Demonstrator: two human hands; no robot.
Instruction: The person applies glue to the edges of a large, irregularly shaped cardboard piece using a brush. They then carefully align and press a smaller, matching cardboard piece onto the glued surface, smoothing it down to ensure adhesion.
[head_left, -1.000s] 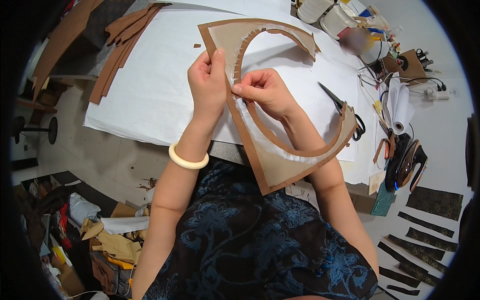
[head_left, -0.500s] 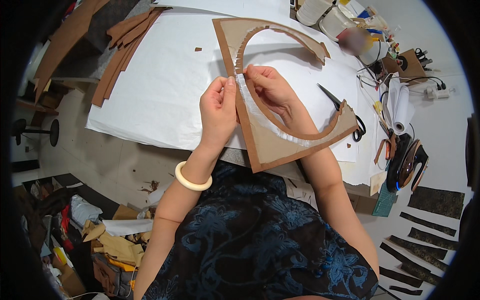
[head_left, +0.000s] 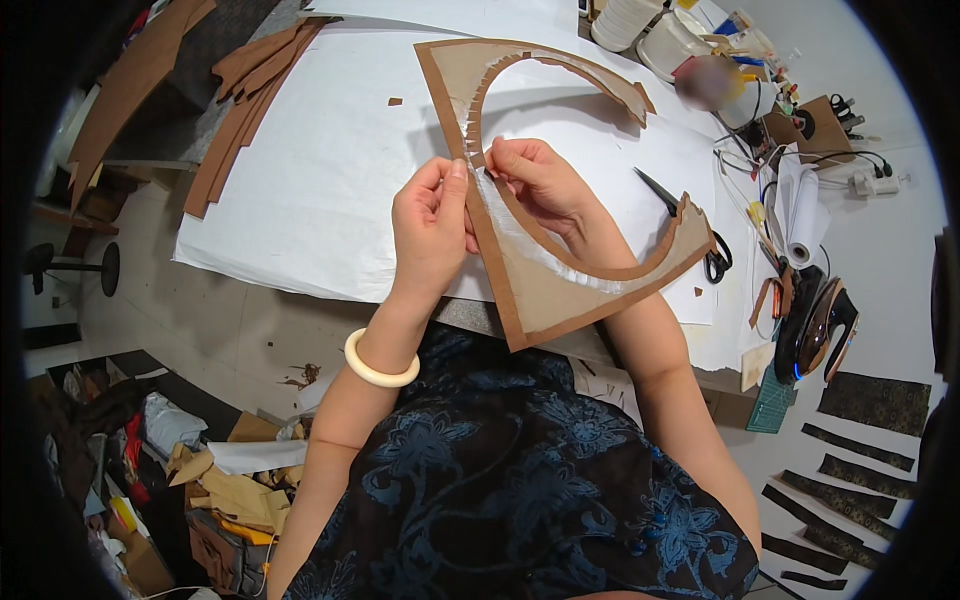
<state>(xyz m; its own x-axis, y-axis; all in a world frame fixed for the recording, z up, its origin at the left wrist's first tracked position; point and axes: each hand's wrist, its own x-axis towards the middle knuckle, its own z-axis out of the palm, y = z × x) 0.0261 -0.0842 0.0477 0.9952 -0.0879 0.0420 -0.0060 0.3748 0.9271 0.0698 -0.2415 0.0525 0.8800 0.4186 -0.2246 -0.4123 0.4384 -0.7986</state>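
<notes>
A stiff beige panel [head_left: 545,306] with brown edging hangs above the white-covered table, tilted. It has a large rounded cut-out. Along the upper part of the curve the brown edging is snipped into small tabs, and a whitish, shiny band runs beside it. My left hand [head_left: 428,215] pinches the straight outer strip at its narrow middle, thumb on top. From inside the cut-out, my right hand [head_left: 548,188] pinches the curved brown edge just opposite; its fingertips are partly hidden. Black-handled scissors [head_left: 655,190] lie on the table to the right, partly behind the panel's lower arm.
White paper [head_left: 300,180] covers the table. Brown strips [head_left: 235,135] are piled at its left. An iron [head_left: 815,325], a paper roll [head_left: 800,235] and white tubs [head_left: 668,45] stand along the right and back. Dark patterned pieces [head_left: 870,405] lie lower right; scraps [head_left: 235,490] fill the lower left.
The panel and my left hand have shifted slightly left and down. My right fingertips are a little lower on the curved edge, where the brown strip now lies over more of the whitish band.
</notes>
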